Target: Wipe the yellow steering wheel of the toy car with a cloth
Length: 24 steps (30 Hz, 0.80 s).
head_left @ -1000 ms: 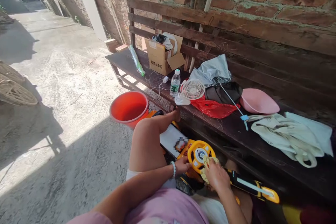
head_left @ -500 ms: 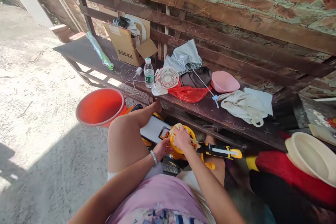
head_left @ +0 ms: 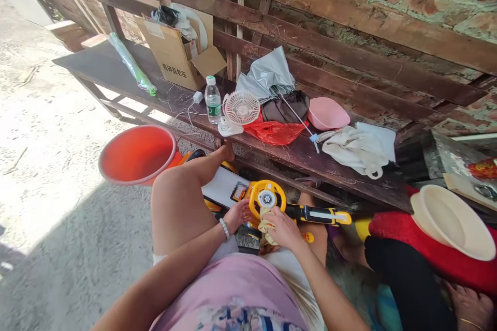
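Note:
A yellow toy steering wheel (head_left: 282,192) with a round grey-white centre sits on a yellow, white and black ride-on toy (head_left: 217,186) between my knees. My right hand (head_left: 285,227) is closed on a crumpled yellowish cloth (head_left: 266,221) at the wheel's near rim. Part of the cloth hangs below the fingers. My left hand (head_left: 236,215), with a pale bead bracelet on the wrist, is at the wheel's left side. Its fingers are stretched out against or just beside the rim; firm contact is unclear. A black and yellow arm (head_left: 322,214) of the toy extends to the right.
An orange-red bucket (head_left: 137,155) stands at left. On the dark bench (head_left: 178,106) are a cardboard box (head_left: 166,57), water bottle (head_left: 213,101), small fan (head_left: 241,108), silver umbrella (head_left: 267,75), pink basin (head_left: 329,114) and white cloth bag (head_left: 353,150). Another person's hand (head_left: 471,305) shows at lower right, near a cream basin (head_left: 452,222).
My right hand has moved with the cloth from the top of the steering wheel to its near rim, uncovering the wheel's centre. The left hand stays beside the wheel. The view has shifted slightly.

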Each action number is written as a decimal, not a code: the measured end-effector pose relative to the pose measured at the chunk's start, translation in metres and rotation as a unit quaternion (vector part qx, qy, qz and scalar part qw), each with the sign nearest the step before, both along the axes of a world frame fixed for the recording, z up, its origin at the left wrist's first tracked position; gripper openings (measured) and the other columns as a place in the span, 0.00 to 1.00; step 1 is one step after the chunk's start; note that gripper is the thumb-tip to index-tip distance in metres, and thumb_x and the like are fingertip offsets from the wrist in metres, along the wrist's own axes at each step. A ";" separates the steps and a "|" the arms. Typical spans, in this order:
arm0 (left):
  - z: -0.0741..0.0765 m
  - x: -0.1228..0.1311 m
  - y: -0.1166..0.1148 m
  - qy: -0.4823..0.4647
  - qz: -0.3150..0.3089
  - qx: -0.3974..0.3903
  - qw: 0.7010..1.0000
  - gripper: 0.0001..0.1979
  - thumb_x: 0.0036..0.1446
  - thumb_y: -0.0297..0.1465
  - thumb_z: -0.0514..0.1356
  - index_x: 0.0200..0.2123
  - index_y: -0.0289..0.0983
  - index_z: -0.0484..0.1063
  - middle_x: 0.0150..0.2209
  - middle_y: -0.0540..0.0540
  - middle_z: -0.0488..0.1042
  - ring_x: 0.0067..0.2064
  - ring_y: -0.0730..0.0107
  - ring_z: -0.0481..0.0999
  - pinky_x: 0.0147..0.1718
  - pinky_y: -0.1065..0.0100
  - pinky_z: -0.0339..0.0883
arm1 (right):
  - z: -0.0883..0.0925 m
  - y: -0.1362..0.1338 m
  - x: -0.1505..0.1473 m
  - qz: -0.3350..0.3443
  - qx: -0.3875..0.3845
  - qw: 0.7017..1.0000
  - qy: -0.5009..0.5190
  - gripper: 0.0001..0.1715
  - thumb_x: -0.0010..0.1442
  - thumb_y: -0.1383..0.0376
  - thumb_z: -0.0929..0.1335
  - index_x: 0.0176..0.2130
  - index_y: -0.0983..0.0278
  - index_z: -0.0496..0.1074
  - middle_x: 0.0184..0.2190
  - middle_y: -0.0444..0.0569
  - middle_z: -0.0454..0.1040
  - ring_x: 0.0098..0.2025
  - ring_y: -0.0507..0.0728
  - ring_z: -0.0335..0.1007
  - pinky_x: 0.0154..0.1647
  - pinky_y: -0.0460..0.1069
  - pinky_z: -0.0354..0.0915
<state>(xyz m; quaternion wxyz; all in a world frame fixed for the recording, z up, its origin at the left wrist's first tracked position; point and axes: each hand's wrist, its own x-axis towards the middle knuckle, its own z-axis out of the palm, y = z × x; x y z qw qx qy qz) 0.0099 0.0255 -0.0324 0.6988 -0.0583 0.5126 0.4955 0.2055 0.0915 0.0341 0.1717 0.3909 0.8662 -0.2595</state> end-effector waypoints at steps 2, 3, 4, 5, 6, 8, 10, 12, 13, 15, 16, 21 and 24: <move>-0.001 0.000 0.001 -0.019 0.007 -0.002 1.000 0.09 0.71 0.33 0.52 0.43 0.39 0.73 0.38 0.48 0.78 0.34 0.71 0.75 0.39 0.68 0.67 | 0.006 0.011 0.008 -0.008 0.018 0.999 -0.036 0.25 0.62 0.70 0.67 0.55 0.54 0.78 0.54 0.49 0.72 0.54 0.59 0.70 0.53 0.49 0.64; -0.001 0.000 0.001 -0.026 0.010 -0.003 1.000 0.10 0.71 0.33 0.52 0.43 0.39 0.73 0.38 0.48 0.78 0.34 0.71 0.75 0.38 0.69 0.67 | 0.010 0.018 0.010 -0.015 0.038 0.998 -0.054 0.25 0.62 0.70 0.66 0.56 0.55 0.78 0.55 0.50 0.72 0.54 0.59 0.70 0.54 0.50 0.64; -0.002 0.000 0.001 -0.025 0.011 -0.003 1.000 0.10 0.72 0.33 0.52 0.43 0.39 0.73 0.39 0.48 0.78 0.34 0.72 0.75 0.38 0.69 0.67 | 0.014 0.025 0.009 -0.025 0.064 0.995 -0.068 0.25 0.63 0.70 0.66 0.56 0.55 0.78 0.56 0.51 0.71 0.54 0.60 0.70 0.54 0.51 0.64; -0.002 -0.001 0.001 -0.023 0.008 -0.002 1.000 0.10 0.72 0.33 0.52 0.44 0.39 0.73 0.39 0.48 0.78 0.34 0.72 0.75 0.38 0.69 0.67 | 0.018 0.033 0.006 -0.037 0.091 0.992 -0.075 0.26 0.63 0.70 0.66 0.58 0.56 0.77 0.57 0.52 0.70 0.54 0.61 0.69 0.54 0.51 0.64; -0.001 -0.001 0.001 -0.022 0.003 -0.001 1.000 0.11 0.72 0.34 0.51 0.44 0.39 0.73 0.40 0.48 0.78 0.34 0.72 0.75 0.37 0.69 0.68 | 0.021 0.041 0.000 -0.050 0.117 0.989 -0.073 0.27 0.64 0.70 0.66 0.60 0.56 0.76 0.59 0.53 0.69 0.55 0.62 0.69 0.55 0.52 0.64; 0.000 -0.001 0.000 -0.019 -0.012 0.002 1.000 0.11 0.73 0.34 0.51 0.45 0.39 0.72 0.41 0.47 0.79 0.34 0.72 0.76 0.37 0.70 0.68 | 0.024 0.055 -0.016 -0.061 0.148 0.986 -0.052 0.30 0.65 0.68 0.66 0.64 0.54 0.72 0.63 0.53 0.67 0.56 0.63 0.67 0.55 0.53 0.65; 0.000 -0.001 -0.002 -0.008 -0.031 0.003 0.999 0.11 0.73 0.34 0.50 0.46 0.40 0.72 0.41 0.48 0.80 0.34 0.72 0.77 0.36 0.71 0.68 | 0.021 0.065 -0.035 -0.049 0.142 0.988 -0.032 0.32 0.65 0.67 0.66 0.66 0.53 0.69 0.66 0.52 0.64 0.58 0.64 0.66 0.56 0.54 0.65; -0.002 -0.002 -0.004 0.015 -0.046 0.005 0.999 0.09 0.72 0.32 0.51 0.46 0.40 0.71 0.42 0.48 0.80 0.35 0.72 0.78 0.37 0.71 0.69 | 0.016 0.071 -0.051 -0.048 0.114 0.992 -0.035 0.33 0.65 0.67 0.66 0.67 0.52 0.67 0.66 0.52 0.65 0.58 0.64 0.66 0.56 0.55 0.65; -0.005 -0.002 -0.005 0.026 -0.054 0.003 0.998 0.08 0.72 0.31 0.52 0.47 0.41 0.71 0.42 0.49 0.80 0.36 0.72 0.79 0.37 0.71 0.70 | 0.013 0.073 -0.057 -0.064 0.105 0.992 -0.040 0.34 0.66 0.67 0.65 0.68 0.52 0.66 0.65 0.54 0.66 0.58 0.64 0.67 0.56 0.55 0.65; -0.011 -0.004 -0.004 0.044 -0.069 -0.006 0.997 0.08 0.72 0.31 0.52 0.48 0.42 0.70 0.43 0.49 0.80 0.38 0.71 0.81 0.38 0.71 0.70 | 0.009 0.073 -0.060 -0.106 0.097 0.989 -0.047 0.33 0.67 0.65 0.65 0.69 0.55 0.64 0.62 0.56 0.69 0.57 0.64 0.68 0.57 0.55 0.65; -0.015 -0.006 -0.003 0.047 -0.079 -0.003 0.996 0.08 0.72 0.32 0.52 0.50 0.43 0.69 0.45 0.49 0.79 0.38 0.71 0.81 0.38 0.71 0.70 | 0.007 0.072 -0.058 -0.129 0.095 0.986 -0.052 0.32 0.68 0.64 0.65 0.69 0.56 0.63 0.60 0.57 0.70 0.57 0.64 0.69 0.56 0.55 0.65; -0.030 -0.008 0.002 0.043 -0.089 -0.009 0.995 0.10 0.70 0.35 0.56 0.52 0.41 0.68 0.47 0.46 0.78 0.36 0.69 0.81 0.40 0.69 0.72 | 0.003 0.048 -0.029 -0.218 0.080 0.968 -0.091 0.33 0.68 0.59 0.67 0.68 0.62 0.61 0.56 0.61 0.75 0.55 0.64 0.75 0.54 0.54 0.68; -0.031 -0.007 0.003 0.031 -0.080 -0.011 0.996 0.11 0.70 0.36 0.56 0.52 0.39 0.69 0.47 0.44 0.78 0.35 0.69 0.80 0.41 0.68 0.72 | -0.001 0.020 -0.015 -0.208 0.086 0.969 -0.104 0.37 0.66 0.59 0.69 0.69 0.66 0.60 0.55 0.63 0.75 0.54 0.65 0.76 0.52 0.55 0.69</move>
